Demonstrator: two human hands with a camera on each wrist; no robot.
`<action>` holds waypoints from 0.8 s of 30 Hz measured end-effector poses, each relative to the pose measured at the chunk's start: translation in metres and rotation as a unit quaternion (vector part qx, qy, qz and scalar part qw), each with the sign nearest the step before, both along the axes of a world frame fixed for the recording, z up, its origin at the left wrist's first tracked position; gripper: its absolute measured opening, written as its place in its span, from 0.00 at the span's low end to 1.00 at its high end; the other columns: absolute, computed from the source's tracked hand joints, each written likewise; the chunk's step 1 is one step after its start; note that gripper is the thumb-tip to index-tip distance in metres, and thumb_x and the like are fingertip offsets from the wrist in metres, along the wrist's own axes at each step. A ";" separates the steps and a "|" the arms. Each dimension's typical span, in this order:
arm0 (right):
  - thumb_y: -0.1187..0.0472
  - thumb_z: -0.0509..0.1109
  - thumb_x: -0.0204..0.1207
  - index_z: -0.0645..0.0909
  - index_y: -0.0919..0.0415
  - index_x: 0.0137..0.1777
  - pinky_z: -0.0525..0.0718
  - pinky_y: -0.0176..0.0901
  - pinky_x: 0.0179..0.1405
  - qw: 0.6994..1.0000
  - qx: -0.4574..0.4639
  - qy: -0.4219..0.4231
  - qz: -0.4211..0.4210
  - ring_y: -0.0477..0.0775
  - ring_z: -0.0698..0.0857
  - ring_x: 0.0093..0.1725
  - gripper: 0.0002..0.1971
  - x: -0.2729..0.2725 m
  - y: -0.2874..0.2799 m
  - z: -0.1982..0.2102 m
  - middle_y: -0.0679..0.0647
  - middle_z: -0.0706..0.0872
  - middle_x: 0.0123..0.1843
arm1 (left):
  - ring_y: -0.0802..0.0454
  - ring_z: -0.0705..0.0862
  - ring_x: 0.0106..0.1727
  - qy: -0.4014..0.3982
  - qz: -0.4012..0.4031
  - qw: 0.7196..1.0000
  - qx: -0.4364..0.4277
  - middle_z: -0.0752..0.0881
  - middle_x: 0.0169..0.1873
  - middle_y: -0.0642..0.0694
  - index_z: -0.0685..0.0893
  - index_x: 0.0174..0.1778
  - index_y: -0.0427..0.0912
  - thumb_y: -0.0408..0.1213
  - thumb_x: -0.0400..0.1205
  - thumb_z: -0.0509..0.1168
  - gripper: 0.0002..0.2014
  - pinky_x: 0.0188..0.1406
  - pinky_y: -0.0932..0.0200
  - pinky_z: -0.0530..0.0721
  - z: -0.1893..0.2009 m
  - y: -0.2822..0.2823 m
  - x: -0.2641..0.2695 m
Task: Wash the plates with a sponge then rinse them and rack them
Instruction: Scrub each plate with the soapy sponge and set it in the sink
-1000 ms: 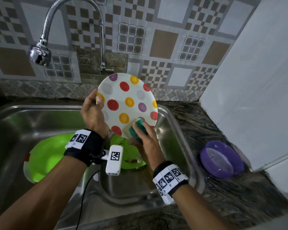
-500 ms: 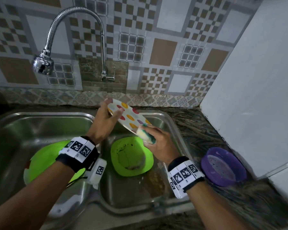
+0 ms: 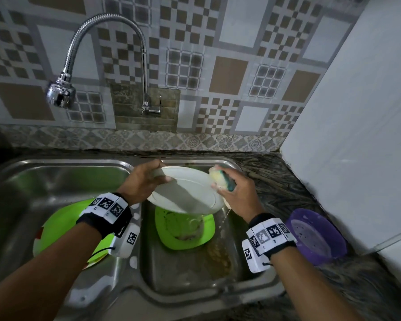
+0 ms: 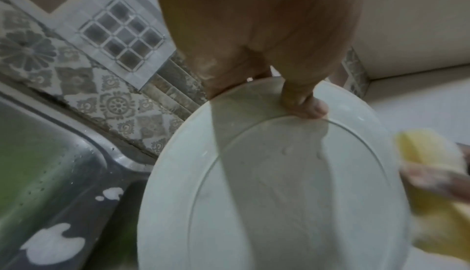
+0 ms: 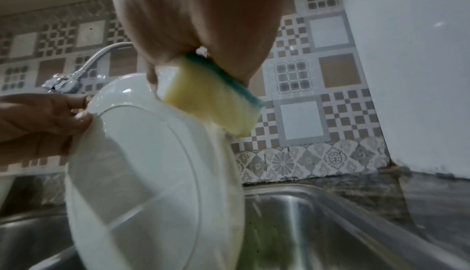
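My left hand point(image 3: 146, 179) grips the far-left rim of the plate point(image 3: 185, 193), held over the right sink basin with its plain white underside up; its thumb presses on the rim point(image 4: 302, 103). My right hand point(image 3: 236, 193) holds a yellow sponge with a green scrub side point(image 3: 221, 180) against the plate's right edge. In the right wrist view the sponge point(image 5: 216, 101) touches the plate point(image 5: 142, 174) at its upper rim. A dirty green plate point(image 3: 183, 230) lies in the right basin below. Another green plate point(image 3: 58, 230) lies in the left basin.
The steel double sink point(image 3: 130, 288) has soap suds on its middle divider point(image 4: 50, 242). A flexible tap point(image 3: 60, 91) hangs over the left basin. A purple strainer bowl point(image 3: 317, 237) sits on the dark counter at right, beside a white wall panel point(image 3: 357, 135).
The plate was upright with its spotted face towards me; my left hand has lowered it and turned it over, white back up. The sponge moved from the lower face to the right edge.
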State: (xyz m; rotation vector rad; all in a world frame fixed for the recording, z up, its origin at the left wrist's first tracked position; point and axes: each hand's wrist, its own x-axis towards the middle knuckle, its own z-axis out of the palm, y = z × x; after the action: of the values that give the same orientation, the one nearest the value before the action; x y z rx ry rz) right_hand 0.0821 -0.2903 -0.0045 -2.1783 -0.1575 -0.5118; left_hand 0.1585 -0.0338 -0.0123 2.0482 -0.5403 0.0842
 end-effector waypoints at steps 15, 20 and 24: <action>0.71 0.69 0.75 0.59 0.49 0.80 0.70 0.51 0.76 0.998 -0.045 -0.038 -0.038 0.60 0.62 0.80 0.37 0.016 0.081 0.011 0.62 0.59 0.81 | 0.58 0.87 0.49 0.086 -0.016 0.958 -0.272 0.91 0.45 0.55 0.83 0.60 0.37 0.25 0.77 0.68 0.15 0.51 0.62 0.85 0.023 -0.035 -0.013; 0.73 0.69 0.73 0.66 0.51 0.78 0.66 0.43 0.76 0.997 -0.072 -0.041 -0.008 0.58 0.65 0.79 0.35 0.019 0.081 0.016 0.61 0.63 0.80 | 0.56 0.87 0.48 0.096 -0.007 0.945 -0.314 0.91 0.45 0.52 0.81 0.60 0.34 0.20 0.77 0.65 0.16 0.50 0.63 0.85 0.021 -0.035 -0.019; 0.69 0.69 0.75 0.67 0.49 0.77 0.71 0.51 0.74 0.993 -0.093 -0.054 -0.041 0.57 0.68 0.75 0.32 0.034 0.058 0.018 0.61 0.64 0.80 | 0.55 0.89 0.45 0.118 0.001 0.938 -0.326 0.92 0.43 0.52 0.83 0.60 0.38 0.25 0.79 0.66 0.14 0.46 0.60 0.87 0.029 -0.029 -0.025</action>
State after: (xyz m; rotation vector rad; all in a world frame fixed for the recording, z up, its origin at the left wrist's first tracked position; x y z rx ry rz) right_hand 0.1165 -0.2326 0.0132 -2.3462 -0.1801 -0.6870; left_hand 0.1335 -0.0625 0.0168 1.3838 -0.3024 0.0125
